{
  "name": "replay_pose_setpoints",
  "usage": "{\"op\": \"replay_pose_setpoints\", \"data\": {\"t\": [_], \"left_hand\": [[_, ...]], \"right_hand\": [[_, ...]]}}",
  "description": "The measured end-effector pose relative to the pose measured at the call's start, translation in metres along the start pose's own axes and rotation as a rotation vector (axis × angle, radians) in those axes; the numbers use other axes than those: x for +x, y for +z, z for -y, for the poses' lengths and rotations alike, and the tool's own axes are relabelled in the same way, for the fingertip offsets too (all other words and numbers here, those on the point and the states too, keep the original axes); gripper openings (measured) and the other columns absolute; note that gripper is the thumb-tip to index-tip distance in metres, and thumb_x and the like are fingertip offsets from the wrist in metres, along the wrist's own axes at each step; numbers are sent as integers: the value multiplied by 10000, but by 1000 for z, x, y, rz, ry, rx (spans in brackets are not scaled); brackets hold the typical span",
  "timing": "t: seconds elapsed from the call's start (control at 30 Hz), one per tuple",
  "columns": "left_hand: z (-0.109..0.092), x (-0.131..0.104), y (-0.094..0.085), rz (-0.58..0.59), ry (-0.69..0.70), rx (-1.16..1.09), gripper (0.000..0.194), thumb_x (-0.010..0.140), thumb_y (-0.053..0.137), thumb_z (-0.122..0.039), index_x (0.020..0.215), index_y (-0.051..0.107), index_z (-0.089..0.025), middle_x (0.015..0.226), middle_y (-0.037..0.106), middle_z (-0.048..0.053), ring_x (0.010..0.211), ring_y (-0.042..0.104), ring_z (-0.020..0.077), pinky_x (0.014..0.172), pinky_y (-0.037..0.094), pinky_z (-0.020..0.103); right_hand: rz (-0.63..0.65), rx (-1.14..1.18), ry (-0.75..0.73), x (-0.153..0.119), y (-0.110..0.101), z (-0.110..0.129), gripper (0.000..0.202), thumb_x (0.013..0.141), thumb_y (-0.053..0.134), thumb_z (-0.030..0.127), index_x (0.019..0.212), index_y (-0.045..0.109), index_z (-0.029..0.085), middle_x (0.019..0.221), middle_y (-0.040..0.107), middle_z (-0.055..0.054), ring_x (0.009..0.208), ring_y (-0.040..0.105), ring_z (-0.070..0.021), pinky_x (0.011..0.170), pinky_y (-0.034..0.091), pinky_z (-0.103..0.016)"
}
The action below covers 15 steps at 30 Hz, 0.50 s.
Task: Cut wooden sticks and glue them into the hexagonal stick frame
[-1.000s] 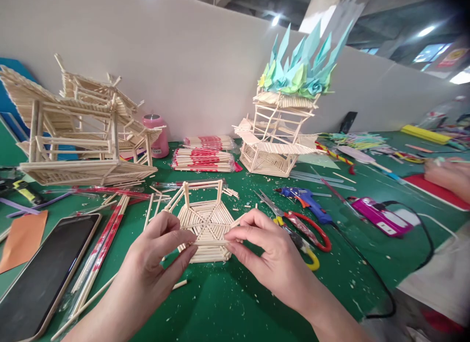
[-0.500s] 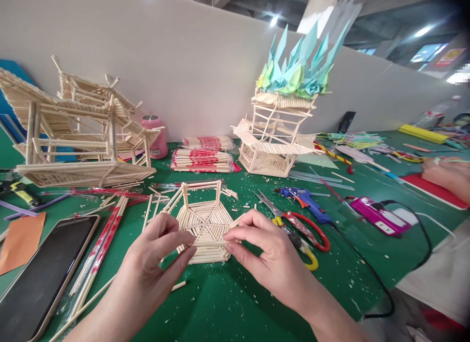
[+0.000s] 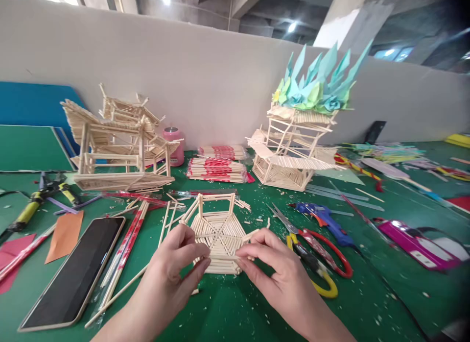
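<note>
A hexagonal frame of pale wooden sticks (image 3: 218, 234), with a web-like floor and short upright posts, sits on the green table in front of me. One thin stick (image 3: 223, 257) lies across its near side. The left end of that stick is pinched between thumb and fingers of my left hand (image 3: 179, 268). My right hand (image 3: 271, 266) pinches the stick's right end, its fingertips at the frame's near right corner. Both hands are closed at the fingertips, and the stick looks level between them.
Scissors (image 3: 316, 244), a blue glue gun (image 3: 323, 222) and a magenta device (image 3: 418, 244) lie to the right. A phone (image 3: 75, 273) and wrapped sticks are on the left. Behind stand a stick house (image 3: 113, 160), a pink bottle (image 3: 172, 146) and a paper-topped stick tower (image 3: 290, 160).
The view has shifted left and up, so the table things appear further right and lower. Both hands still pinch the stick at the frame's near side; the other person's hand has left the view.
</note>
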<state>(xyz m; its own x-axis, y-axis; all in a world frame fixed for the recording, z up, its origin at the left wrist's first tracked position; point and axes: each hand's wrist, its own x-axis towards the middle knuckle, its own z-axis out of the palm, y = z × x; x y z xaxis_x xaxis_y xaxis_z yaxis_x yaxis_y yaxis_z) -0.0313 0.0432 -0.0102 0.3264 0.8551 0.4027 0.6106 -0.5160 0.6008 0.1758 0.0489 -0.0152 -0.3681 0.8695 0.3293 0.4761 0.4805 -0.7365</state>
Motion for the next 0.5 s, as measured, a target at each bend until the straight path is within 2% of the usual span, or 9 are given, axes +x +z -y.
{"op": "replay_pose_setpoints", "data": {"t": [0.17,0.27,0.33,0.4,0.5], "left_hand": [[4,-5,3,-43,4,-25,138,832,512,-115,885,613,-192,800,482,24,703,531,138,598,483,249],[4,-13,1,-85,16,-19,326,825,556,-159,1139,525,-239,912,524,40,788,568,151,655,513,246],[5,-20,-4,-122,-13,22,415,828,562,-187,1223,462,-270,975,535,41,838,583,150,682,513,225],[8,-30,-10,-206,-83,91,343,839,547,-201,1169,499,-282,988,545,28,850,589,142,700,499,210],[20,-41,-20,-354,-336,205,125,851,533,-296,948,599,-255,913,567,10,741,579,129,630,469,205]], "right_hand": [[-13,-20,-36,0,2,-1,128,872,510,171,844,633,187,778,467,-26,690,545,-152,592,483,-274],[-41,-29,-54,0,2,-1,129,868,506,159,832,627,186,779,434,-24,670,539,-146,557,489,-259],[-57,-22,-81,1,1,0,121,860,515,138,836,618,195,796,431,-21,670,545,-137,552,494,-245],[-75,-12,-113,3,-2,0,127,845,533,110,852,609,212,829,441,-20,679,557,-126,566,502,-234],[-106,5,-156,4,-7,3,161,824,553,85,876,596,231,863,453,-17,691,567,-120,576,507,-227]]}}
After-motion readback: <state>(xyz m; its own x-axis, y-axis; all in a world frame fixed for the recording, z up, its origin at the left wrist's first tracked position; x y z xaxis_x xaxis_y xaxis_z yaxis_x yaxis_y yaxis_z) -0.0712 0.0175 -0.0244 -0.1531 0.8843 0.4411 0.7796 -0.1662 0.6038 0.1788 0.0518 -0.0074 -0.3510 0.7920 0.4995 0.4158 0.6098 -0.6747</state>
